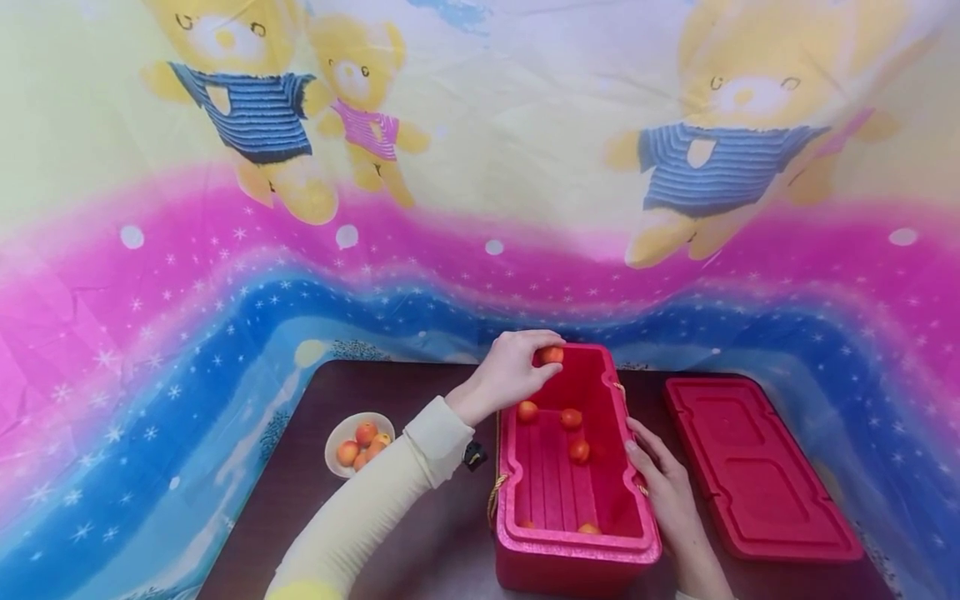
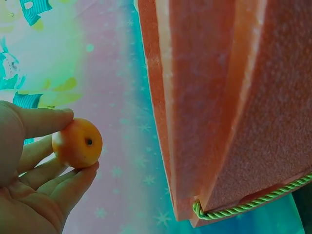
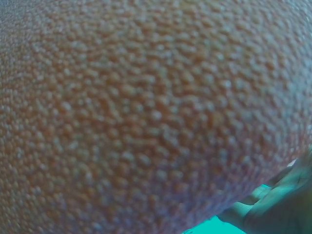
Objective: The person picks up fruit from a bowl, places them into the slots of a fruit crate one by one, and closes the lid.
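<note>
Thumb and fingertips [image 2: 85, 178] of the left hand [image 1: 517, 367] pinch a small, round, orange-yellow fruit [image 2: 78, 144] from opposite sides, its dark dimple facing outward; from where I stand the fruit is at the far left corner of a deep, red, rectangular box [image 1: 573, 571] with a pebbled, foam-looking surface, though whether just above the rim or just beyond it I cannot tell.

I would guess the fruit is light and fairly firm, with a smooth skin that may slip or bruise; the fullest part of its sides looks the best place to hold, with a gentle squeeze and the dimple left free.

The right hand [image 1: 663, 471] rests along the box's right side, fingers fairly straight and close together, touching near the rim; the box seems stiff but light for its bulk, so a steadying palm suits it, and the twisted gold rope [image 1: 495, 500] on its side might serve for lifting.

Inside the box lie more orange fruits [image 1: 571, 418], spread apart, two partly hidden by the near wall; left of the box a cream round bowl [image 1: 335, 435] holds several others; to the right a flat red lid [image 1: 765, 467] lies on the dark brown table [image 1: 442, 525].
</note>
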`<state>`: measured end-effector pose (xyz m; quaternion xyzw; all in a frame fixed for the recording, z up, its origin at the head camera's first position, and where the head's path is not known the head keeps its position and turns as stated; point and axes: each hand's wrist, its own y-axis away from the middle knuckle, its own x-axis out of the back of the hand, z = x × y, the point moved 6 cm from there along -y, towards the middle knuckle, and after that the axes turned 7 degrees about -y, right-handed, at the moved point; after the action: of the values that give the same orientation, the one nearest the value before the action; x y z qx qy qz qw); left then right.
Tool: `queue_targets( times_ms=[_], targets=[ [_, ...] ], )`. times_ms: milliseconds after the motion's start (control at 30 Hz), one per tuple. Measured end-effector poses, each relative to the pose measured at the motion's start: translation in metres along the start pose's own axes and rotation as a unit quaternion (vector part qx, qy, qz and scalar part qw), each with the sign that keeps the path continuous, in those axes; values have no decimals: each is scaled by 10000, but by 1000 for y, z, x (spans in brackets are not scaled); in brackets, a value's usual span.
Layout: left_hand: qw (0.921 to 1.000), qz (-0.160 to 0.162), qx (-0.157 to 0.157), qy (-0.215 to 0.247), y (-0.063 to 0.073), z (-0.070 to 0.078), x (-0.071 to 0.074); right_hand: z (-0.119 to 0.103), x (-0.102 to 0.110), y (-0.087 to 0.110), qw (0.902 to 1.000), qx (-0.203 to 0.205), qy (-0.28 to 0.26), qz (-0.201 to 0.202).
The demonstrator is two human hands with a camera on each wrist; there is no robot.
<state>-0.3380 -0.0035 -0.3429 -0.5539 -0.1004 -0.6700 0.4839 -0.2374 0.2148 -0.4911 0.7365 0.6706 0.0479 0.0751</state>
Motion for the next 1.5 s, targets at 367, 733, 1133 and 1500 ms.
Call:
queue_targets(
  times_ms=[367, 733, 1133, 1500],
  targets=[
    [9994, -318, 8, -161, -5, 3, -10, 0, 0, -1, 10000, 7, 56, 0],
    [9969, -780, 20, -15, -7, 11, -21, 2, 0, 0, 10000, -25, 34, 10],
    [9871, -1582, -202, -149, -7, 15, -36, 1, 0, -1, 10000, 47, 71, -13],
    [9837, -1785, -184, -77, -2, 15, -45, 1, 1, -2, 9999, 83, 117, -22]
  ],
)
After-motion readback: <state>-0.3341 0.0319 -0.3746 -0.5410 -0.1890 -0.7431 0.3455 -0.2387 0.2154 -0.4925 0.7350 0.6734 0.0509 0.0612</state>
